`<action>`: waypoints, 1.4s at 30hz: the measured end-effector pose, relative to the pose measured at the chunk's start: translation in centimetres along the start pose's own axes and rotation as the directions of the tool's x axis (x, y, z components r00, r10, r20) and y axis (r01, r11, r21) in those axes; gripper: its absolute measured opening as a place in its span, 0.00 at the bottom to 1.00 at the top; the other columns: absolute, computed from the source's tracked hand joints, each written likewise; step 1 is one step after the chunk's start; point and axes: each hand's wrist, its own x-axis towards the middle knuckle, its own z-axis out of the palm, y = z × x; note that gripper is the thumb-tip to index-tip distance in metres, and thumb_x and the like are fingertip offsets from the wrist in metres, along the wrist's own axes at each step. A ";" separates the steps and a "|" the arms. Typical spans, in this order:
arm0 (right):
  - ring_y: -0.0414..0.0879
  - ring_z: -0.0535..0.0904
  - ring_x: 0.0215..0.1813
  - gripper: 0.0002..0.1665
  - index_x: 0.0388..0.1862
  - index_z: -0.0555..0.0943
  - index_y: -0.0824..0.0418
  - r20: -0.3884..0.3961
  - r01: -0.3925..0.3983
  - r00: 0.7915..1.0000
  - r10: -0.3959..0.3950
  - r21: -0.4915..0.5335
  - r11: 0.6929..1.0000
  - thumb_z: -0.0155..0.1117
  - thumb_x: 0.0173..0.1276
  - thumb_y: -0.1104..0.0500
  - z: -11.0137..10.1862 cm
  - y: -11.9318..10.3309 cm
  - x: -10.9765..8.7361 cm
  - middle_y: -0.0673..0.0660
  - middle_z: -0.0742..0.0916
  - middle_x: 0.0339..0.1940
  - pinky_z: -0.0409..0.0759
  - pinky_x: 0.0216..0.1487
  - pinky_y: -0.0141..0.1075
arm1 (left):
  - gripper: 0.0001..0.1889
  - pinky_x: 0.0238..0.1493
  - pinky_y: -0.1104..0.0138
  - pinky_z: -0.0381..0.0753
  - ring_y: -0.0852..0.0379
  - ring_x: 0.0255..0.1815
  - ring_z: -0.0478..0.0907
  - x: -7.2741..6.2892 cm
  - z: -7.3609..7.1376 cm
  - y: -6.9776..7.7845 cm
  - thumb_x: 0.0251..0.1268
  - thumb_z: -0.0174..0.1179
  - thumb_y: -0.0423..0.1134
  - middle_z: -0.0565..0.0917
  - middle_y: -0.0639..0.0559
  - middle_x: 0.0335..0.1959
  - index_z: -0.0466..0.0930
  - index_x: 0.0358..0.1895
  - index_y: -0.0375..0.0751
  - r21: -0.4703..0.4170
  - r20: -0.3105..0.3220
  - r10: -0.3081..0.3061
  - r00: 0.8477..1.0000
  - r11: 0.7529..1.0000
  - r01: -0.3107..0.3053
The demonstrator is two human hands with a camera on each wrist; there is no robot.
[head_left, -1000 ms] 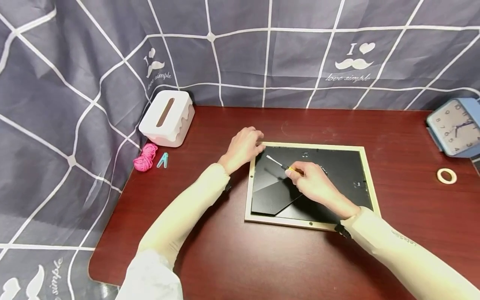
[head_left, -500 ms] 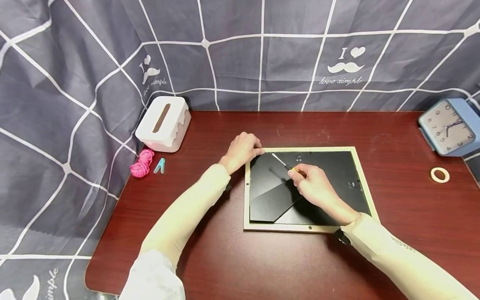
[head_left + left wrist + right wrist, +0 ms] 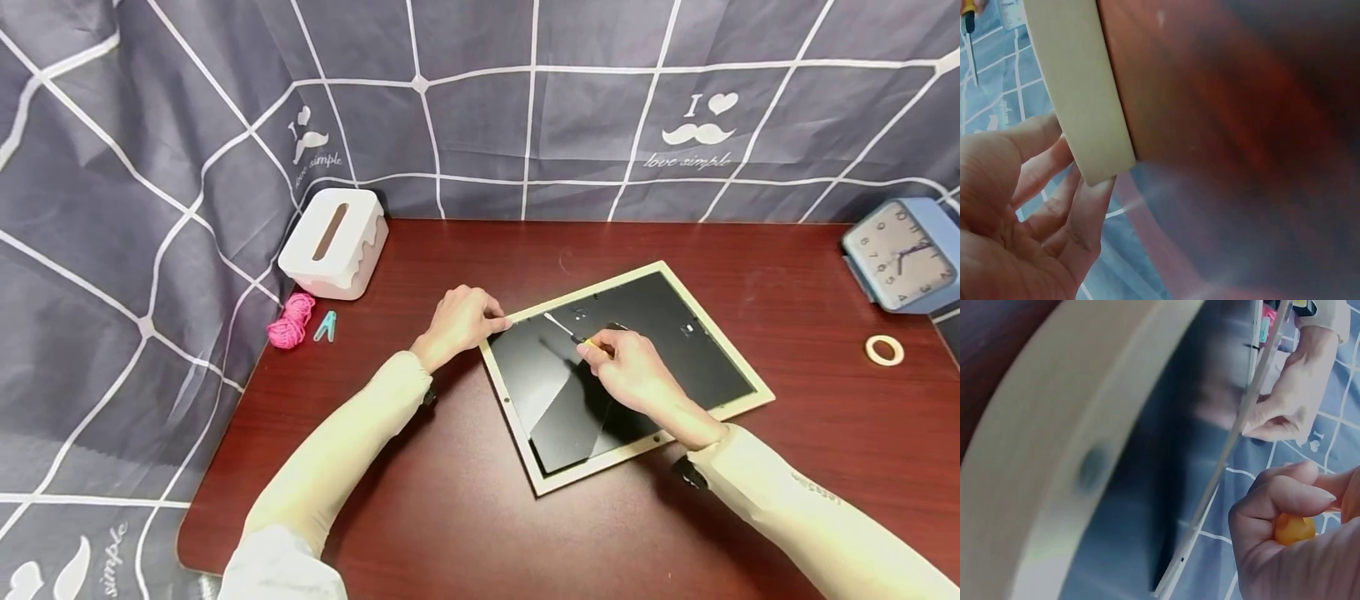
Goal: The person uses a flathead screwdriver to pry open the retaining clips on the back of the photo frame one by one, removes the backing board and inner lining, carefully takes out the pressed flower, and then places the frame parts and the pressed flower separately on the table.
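Observation:
A picture frame [image 3: 517,425] with a pale wooden rim lies back side up, set at an angle on the table. Its black backing board [image 3: 660,304] carries a folded stand [image 3: 562,446] and small metal hangers. My left hand [image 3: 461,325] pinches the frame's far left corner; in the left wrist view the thumb and fingers [image 3: 1088,219] lie about that corner. My right hand [image 3: 633,371] grips a screwdriver [image 3: 576,338] with a yellow and black handle. Its tip points to the far left, over the backing near the far rim. The right wrist view shows the handle's rounded yellow end [image 3: 1294,529].
A white tissue box [image 3: 333,242] stands at the back left, near a pink yarn skein [image 3: 291,321] and a turquoise clip [image 3: 326,327]. At the right are a blue clock [image 3: 903,254] and a tape ring [image 3: 885,350]. A grey checked curtain [image 3: 480,125] hangs behind the table.
The picture frame has turned counterclockwise, its right side swinging away from me. My left hand has shifted left and slightly nearer with its corner. The right hand still holds the screwdriver over it.

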 end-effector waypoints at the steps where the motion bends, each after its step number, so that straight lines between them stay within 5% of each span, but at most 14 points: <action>1: 0.48 0.77 0.34 0.20 0.31 0.84 0.55 0.016 -0.006 1.000 0.006 -0.010 1.000 0.63 0.83 0.47 -0.3 -0.6 -0.2 0.53 0.85 0.28 0.72 0.35 0.37 | 0.07 0.37 0.58 0.87 0.51 0.39 0.87 -0.3 0.0 -0.1 0.71 0.74 0.50 0.95 0.57 0.40 0.97 0.42 0.56 -0.004 0.000 0.003 1.000 1.000 -0.003; 5: 0.47 0.76 0.33 0.18 0.31 0.84 0.57 0.040 -0.003 0.999 0.004 -0.035 0.999 0.62 0.83 0.51 -0.3 -1.3 -0.2 0.52 0.83 0.26 0.71 0.35 0.36 | 0.07 0.36 0.58 0.86 0.51 0.39 0.87 -1.5 0.2 -0.1 0.72 0.74 0.51 0.95 0.57 0.37 0.97 0.40 0.56 -0.005 0.004 -0.020 1.000 1.000 0.020; 7: 0.46 0.75 0.33 0.17 0.32 0.84 0.58 0.061 -0.007 0.998 0.010 -0.050 0.999 0.62 0.83 0.53 -0.2 -1.7 -0.2 0.51 0.82 0.26 0.70 0.34 0.35 | 0.09 0.35 0.58 0.86 0.52 0.39 0.87 -1.3 1.8 -1.3 0.71 0.73 0.56 0.94 0.61 0.35 0.97 0.38 0.60 -0.006 -0.012 -0.031 0.999 1.000 0.031; 13: 0.44 0.75 0.31 0.16 0.33 0.85 0.58 0.113 0.009 0.994 0.000 -0.087 0.996 0.62 0.83 0.54 0.2 -2.4 -0.4 0.51 0.82 0.25 0.70 0.32 0.34 | 0.10 0.36 0.54 0.89 0.49 0.41 0.88 -3.1 1.9 -0.4 0.70 0.73 0.57 0.93 0.59 0.34 0.96 0.36 0.59 -0.008 0.005 -0.107 0.994 0.994 0.107; 19: 0.42 0.75 0.31 0.14 0.33 0.86 0.60 0.154 0.049 0.988 -0.033 -0.103 0.994 0.64 0.82 0.57 0.3 -3.8 -1.3 0.50 0.82 0.26 0.70 0.32 0.32 | 0.11 0.34 0.55 0.88 0.48 0.38 0.88 -5.6 2.5 -0.5 0.71 0.72 0.56 0.92 0.57 0.33 0.95 0.35 0.56 -0.029 0.018 -0.111 0.994 0.993 0.111; 21: 0.42 0.74 0.30 0.14 0.32 0.85 0.59 0.171 0.067 0.984 -0.050 -0.097 0.993 0.65 0.81 0.57 0.5 -3.6 -1.5 0.49 0.81 0.26 0.70 0.32 0.32 | 0.10 0.33 0.56 0.87 0.48 0.37 0.87 -7.0 1.4 0.8 0.71 0.72 0.52 0.91 0.56 0.30 0.94 0.34 0.54 -0.048 0.034 -0.130 0.991 0.990 0.132; 25: 0.42 0.72 0.28 0.14 0.29 0.84 0.55 0.186 0.134 0.976 -0.113 -0.103 0.986 0.66 0.80 0.55 1.2 -1.8 -1.4 0.47 0.78 0.23 0.67 0.29 0.32 | 0.09 0.27 0.62 0.80 0.54 0.30 0.82 -7.9 3.6 -0.5 0.68 0.70 0.50 0.85 0.61 0.22 0.93 0.30 0.55 -0.082 0.001 -0.120 0.993 0.989 0.120; 29: 0.42 0.69 0.27 0.16 0.28 0.82 0.53 0.209 0.189 0.965 -0.158 -0.135 0.973 0.67 0.80 0.53 1.7 -0.7 -1.5 0.45 0.73 0.20 0.64 0.28 0.33 | 0.06 0.27 0.67 0.78 0.62 0.27 0.79 -8.4 5.6 -1.3 0.65 0.70 0.50 0.83 0.66 0.20 0.93 0.36 0.56 -0.114 -0.007 -0.127 0.992 0.986 0.126; 36: 0.42 0.67 0.27 0.17 0.25 0.81 0.55 0.283 0.141 0.956 -0.078 -0.207 0.968 0.68 0.78 0.58 1.1 -3.8 -2.5 0.45 0.68 0.19 0.65 0.31 0.33 | 0.14 0.30 0.69 0.81 0.64 0.29 0.81 -9.4 7.3 -0.6 0.62 0.69 0.47 0.84 0.67 0.25 0.91 0.50 0.54 -0.119 0.000 -0.137 0.991 0.984 0.136; 42: 0.39 0.67 0.25 0.20 0.22 0.79 0.46 0.286 0.198 0.949 -0.129 -0.225 0.954 0.69 0.77 0.54 3.3 0.8 -0.9 0.41 0.68 0.17 0.65 0.27 0.31 | 0.19 0.34 0.63 0.87 0.57 0.33 0.83 -10.3 7.8 0.0 0.61 0.69 0.47 0.85 0.64 0.25 0.89 0.56 0.52 -0.135 0.018 -0.197 0.980 0.971 0.198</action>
